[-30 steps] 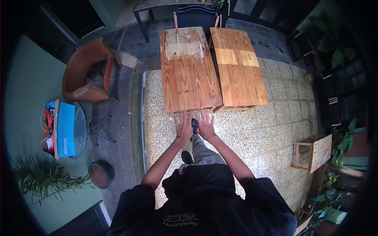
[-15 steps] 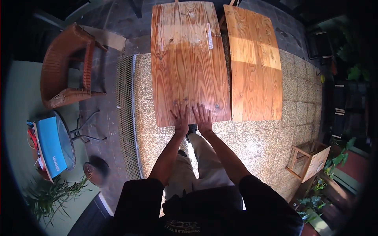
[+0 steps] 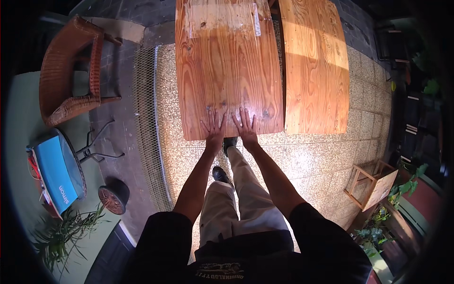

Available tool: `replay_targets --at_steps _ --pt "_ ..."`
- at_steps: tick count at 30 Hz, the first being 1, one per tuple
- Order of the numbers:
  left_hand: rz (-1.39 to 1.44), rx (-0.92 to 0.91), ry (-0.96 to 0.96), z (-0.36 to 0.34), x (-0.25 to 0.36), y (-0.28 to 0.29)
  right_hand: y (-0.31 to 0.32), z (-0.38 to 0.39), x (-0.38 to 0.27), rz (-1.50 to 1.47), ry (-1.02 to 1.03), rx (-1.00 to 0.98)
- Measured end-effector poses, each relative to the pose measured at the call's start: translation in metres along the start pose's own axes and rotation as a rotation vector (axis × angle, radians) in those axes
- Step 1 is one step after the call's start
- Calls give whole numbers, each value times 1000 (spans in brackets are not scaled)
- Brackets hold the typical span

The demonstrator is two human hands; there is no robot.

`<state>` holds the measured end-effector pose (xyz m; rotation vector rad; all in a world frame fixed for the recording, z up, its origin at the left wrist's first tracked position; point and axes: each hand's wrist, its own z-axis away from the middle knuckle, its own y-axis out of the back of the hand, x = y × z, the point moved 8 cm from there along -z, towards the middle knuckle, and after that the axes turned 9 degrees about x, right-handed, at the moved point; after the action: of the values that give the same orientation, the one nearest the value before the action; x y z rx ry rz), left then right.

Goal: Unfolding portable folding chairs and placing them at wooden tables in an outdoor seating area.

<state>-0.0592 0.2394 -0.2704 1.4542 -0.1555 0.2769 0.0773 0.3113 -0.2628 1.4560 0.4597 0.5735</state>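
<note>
The long, orange-brown, strongly grained wooden worktop (image 3: 227,66) lay straight ahead of me, its long axis running directly away from my body, its near short edge just under my palms. My left hand (image 3: 213,128) and my right hand (image 3: 246,127) were both flat on that near end, side by side and nearly touching, fingers (image 3: 244,116) splayed and pointing up the length of the board — nothing gripped, just open palms pressed on the wood. Neither hand was nearer than the other; they sat level across the edge. A pale, worn rectangular patch (image 3: 222,20) marked the far end. Just to the right, a second, matching wooden board (image 3: 314,66) lay parallel, a narrow gap between the two. Below was speckled terrazzo floor (image 3: 312,156); well off to my left stood a brown wicker chair (image 3: 71,71) and a blue box (image 3: 56,175).
</note>
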Motion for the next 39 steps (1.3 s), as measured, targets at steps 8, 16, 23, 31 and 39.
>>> replay_targets --at_steps 8,16,23,31,39 --pt "-56 93 -66 0 3 2 -2 19 -17 31 4 3" --pt "-101 102 -88 86 -2 11 25 93 -68 -87 -46 -157" --pt "-179 265 -223 174 -12 32 71 165 -121 -318 -78 15" --pt "-161 165 -233 279 4 52 86 265 -171 -202 -97 -96" --pt "-192 148 -197 401 48 53 92 396 -210 -200 -57 -76"
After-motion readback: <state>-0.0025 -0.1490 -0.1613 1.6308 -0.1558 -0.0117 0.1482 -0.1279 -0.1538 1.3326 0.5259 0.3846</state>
